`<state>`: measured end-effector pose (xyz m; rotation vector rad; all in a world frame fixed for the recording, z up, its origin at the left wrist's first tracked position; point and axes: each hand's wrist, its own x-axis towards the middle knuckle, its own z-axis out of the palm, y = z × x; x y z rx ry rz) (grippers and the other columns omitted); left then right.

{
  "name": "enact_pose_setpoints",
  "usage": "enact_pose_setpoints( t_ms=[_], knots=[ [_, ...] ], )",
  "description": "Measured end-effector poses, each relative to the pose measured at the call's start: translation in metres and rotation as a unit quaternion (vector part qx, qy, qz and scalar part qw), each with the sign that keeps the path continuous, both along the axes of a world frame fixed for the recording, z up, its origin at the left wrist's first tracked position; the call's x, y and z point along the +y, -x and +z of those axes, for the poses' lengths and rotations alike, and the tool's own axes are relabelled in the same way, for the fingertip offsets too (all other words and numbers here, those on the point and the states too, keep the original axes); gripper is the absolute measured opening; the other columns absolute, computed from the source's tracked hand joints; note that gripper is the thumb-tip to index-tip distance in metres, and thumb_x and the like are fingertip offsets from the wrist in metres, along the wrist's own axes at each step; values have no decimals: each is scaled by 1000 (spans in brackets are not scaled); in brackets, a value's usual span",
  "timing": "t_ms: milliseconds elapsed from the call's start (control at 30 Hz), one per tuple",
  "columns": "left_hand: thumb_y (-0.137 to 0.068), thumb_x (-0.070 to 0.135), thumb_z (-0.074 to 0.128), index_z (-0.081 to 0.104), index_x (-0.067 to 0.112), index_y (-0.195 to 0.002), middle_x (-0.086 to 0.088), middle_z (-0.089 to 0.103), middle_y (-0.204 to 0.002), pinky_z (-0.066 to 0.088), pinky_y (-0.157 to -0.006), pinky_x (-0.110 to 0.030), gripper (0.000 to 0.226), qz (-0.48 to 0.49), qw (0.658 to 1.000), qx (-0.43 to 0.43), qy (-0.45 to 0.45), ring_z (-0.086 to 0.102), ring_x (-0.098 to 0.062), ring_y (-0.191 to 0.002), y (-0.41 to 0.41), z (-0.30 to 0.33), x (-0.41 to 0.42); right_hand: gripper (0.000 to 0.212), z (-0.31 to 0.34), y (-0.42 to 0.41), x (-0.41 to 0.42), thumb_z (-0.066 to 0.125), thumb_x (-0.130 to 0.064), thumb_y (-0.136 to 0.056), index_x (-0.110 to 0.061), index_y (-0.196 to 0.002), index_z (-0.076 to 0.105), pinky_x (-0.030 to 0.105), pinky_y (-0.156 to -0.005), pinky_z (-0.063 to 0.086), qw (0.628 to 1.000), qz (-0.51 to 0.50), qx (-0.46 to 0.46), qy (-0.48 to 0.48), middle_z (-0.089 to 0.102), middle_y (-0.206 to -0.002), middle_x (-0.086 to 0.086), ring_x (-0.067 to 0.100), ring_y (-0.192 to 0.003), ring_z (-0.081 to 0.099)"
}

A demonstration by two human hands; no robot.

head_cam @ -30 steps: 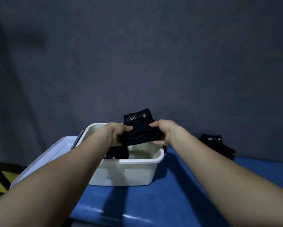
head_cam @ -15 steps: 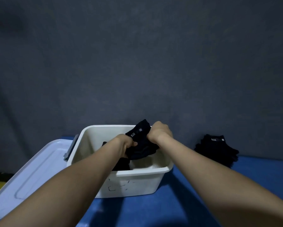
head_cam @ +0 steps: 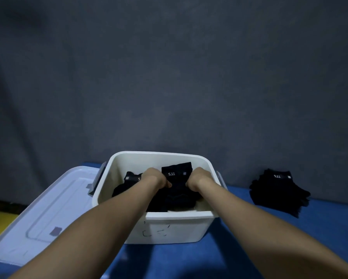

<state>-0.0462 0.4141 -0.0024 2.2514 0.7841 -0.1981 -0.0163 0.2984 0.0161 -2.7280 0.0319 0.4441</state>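
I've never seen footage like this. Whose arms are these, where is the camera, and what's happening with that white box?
There is no machine here. These are a person's two bare arms, filmed by a single wide-angle camera worn on the head and looking forward and down. That is why the arms seem to grow out of the bottom of the picture.

The left hand and the right hand reach into a white plastic bin. Each grips one side of a black folded garment with a 5.11 label. Another black garment lies in the bin to its left.

The bin stands on a blue surface. A pale lid lies to the left of the bin. A pile of similar black garments sits on the right.
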Motion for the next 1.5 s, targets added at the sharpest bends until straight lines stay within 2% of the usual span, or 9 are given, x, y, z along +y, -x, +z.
enact_pose_setpoints(
  t_ms=[367,500,700,800,933,1033,1100,1333,1500],
  knots=[
    [-75,13,72,49,15,-108,-6,47,-118,48,-82,-39,41,-69,967,-151,-191,55,-28,-107,0,-2,1,23,-10,-3,-3,59,-15,-91,-3,-111,59,24,-68,39,999,11,-22,-34,62,-118,13,26,-96,60],
    [-78,4,55,47,21,-91,-4,55,-104,50,-79,-38,23,-126,958,-213,-145,57,-28,-93,-1,-8,3,32,-3,3,-8,57,-26,-93,-4,-117,57,27,-74,42,997,70,-20,-38,62,-118,13,26,-98,59],
    [-72,2,69,56,12,-100,-9,63,-102,48,-81,-30,32,-81,983,-149,-63,60,-27,-95,-7,-8,7,32,7,11,-15,55,-17,-93,-6,-123,53,29,-86,46,973,198,-67,98,58,-126,11,28,-114,56],
    [-69,4,75,49,14,-92,-5,56,-95,44,-74,-27,36,-80,985,-146,-47,54,-22,-85,-8,-5,9,33,8,8,-23,55,-3,-89,-9,-122,55,30,-92,43,970,167,-175,5,53,-129,7,26,-120,51],
    [-67,8,79,47,14,-91,-6,57,-97,41,-71,-26,40,-69,978,-195,-30,53,-21,-84,-10,-1,11,47,4,6,-32,55,-1,-86,-25,-126,58,24,-107,37,980,120,-64,-144,58,-130,-3,16,-122,52],
    [-71,13,74,53,17,-95,-3,51,-105,44,-77,-31,32,-124,932,-277,-196,52,-22,-97,-5,2,10,50,6,6,-33,51,2,-90,-21,-134,51,-5,-84,33,980,111,0,-162,58,-131,2,17,-122,52],
    [-76,13,66,58,20,-92,1,52,-102,40,-73,-29,20,-189,886,-321,-276,50,-20,-99,-2,6,7,51,7,5,-33,48,10,-89,-14,-134,51,9,-87,40,975,91,28,-202,56,-131,9,22,-117,54],
    [-78,13,70,56,24,-128,4,55,-130,42,-99,-31,52,-306,917,-146,-211,53,-20,-119,-15,-11,10,47,3,-1,-25,48,7,-90,-8,-135,48,34,-102,45,985,90,65,-130,54,-132,14,29,-121,51],
    [-82,13,67,52,21,-133,-1,55,-133,37,-105,-29,53,-327,923,-84,-185,50,-20,-123,-20,-18,9,45,-4,-4,-19,45,6,-90,-1,-134,48,26,-64,47,986,126,87,-69,55,-130,23,26,-96,55]
  ],
)
